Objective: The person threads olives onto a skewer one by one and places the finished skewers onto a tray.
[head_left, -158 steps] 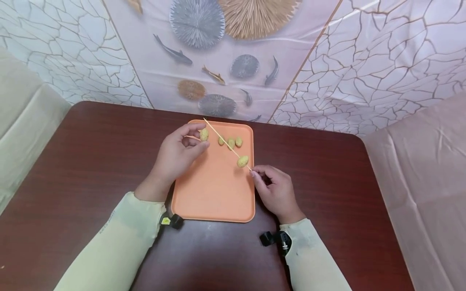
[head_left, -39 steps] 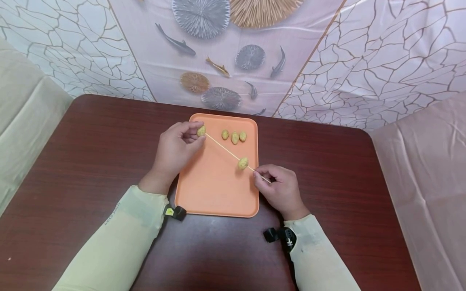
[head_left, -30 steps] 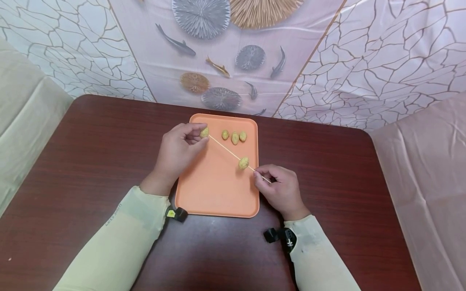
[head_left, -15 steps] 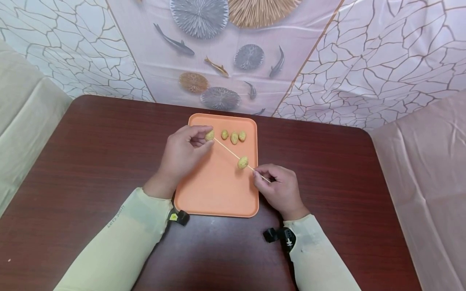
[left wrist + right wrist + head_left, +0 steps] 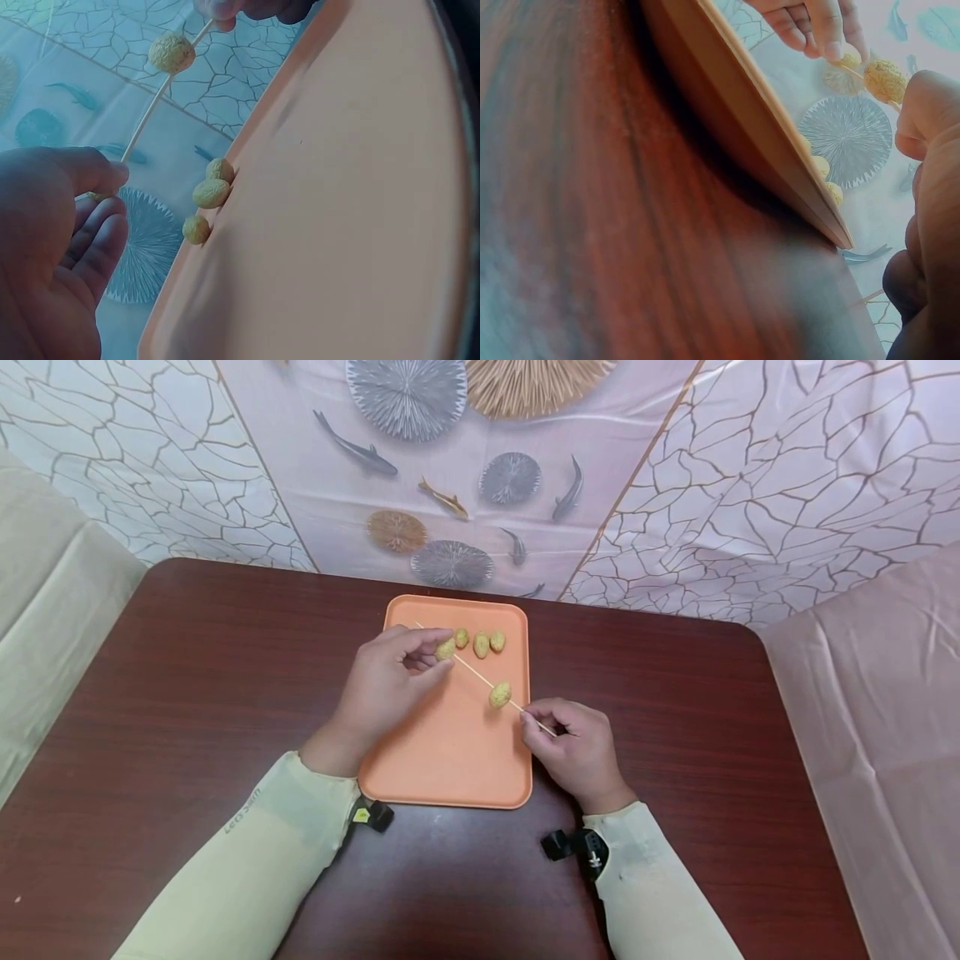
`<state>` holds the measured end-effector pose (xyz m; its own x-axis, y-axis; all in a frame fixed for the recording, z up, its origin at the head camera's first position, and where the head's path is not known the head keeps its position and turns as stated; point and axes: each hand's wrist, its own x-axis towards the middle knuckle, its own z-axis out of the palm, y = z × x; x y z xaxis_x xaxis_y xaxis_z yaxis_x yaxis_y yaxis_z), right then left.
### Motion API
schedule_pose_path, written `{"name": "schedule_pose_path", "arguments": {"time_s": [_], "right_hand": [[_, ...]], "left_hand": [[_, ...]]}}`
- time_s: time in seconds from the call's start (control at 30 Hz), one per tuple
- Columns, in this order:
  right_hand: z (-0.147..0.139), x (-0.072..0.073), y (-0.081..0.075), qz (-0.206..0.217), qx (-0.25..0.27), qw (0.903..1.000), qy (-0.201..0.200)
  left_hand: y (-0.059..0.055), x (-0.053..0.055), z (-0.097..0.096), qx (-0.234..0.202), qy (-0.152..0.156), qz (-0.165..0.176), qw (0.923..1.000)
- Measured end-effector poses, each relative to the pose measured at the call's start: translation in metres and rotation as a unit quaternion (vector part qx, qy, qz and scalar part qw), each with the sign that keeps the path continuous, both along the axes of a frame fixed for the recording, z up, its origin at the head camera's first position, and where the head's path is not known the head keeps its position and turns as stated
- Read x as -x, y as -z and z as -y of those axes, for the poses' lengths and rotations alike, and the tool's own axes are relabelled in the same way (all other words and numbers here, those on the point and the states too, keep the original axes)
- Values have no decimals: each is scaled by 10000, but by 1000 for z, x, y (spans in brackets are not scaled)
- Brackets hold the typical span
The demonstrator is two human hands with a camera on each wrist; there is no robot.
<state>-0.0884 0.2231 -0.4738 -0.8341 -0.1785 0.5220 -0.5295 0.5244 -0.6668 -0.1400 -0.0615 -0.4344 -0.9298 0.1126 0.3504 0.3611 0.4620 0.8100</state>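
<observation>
My left hand (image 5: 386, 685) pinches a wrinkled yellow-brown ball (image 5: 445, 649) between thumb and fingertips. That ball is on a thin wooden skewer (image 5: 472, 671), whose far tip sticks out behind my left fingers. Nearer my right hand (image 5: 579, 752), a second such ball (image 5: 500, 695) is threaded on the same stick. My right thumb and fingers pinch the skewer close to its near end, at the tray's right edge. In the left wrist view, the left fingers (image 5: 101, 225) mostly hide their ball, while the threaded ball (image 5: 172, 52) shows fully.
An orange tray (image 5: 450, 768) lies under the skewer on a dark reddish-brown table (image 5: 675, 735). Three loose balls (image 5: 481, 645) sit near the tray's far edge, just beyond the skewer. A patterned cloth backdrop (image 5: 450, 485) rises behind the table.
The left hand's ball was first held apart from the skewer, then set at its tip. It has since slid along the skewer toward the other ball. The right hand has stayed nearly still lately.
</observation>
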Motion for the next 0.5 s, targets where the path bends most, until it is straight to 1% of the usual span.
{"name": "schedule_pose_path", "arguments": {"time_s": [0.23, 0.5], "right_hand": [[0, 0, 1, -42, -62, 10000, 41], [0, 2, 4, -82, 152, 9998, -41]], "left_hand": [[2, -2, -4, -34, 294, -102, 9995], [2, -4, -6, 34, 562, -177, 9983]]}}
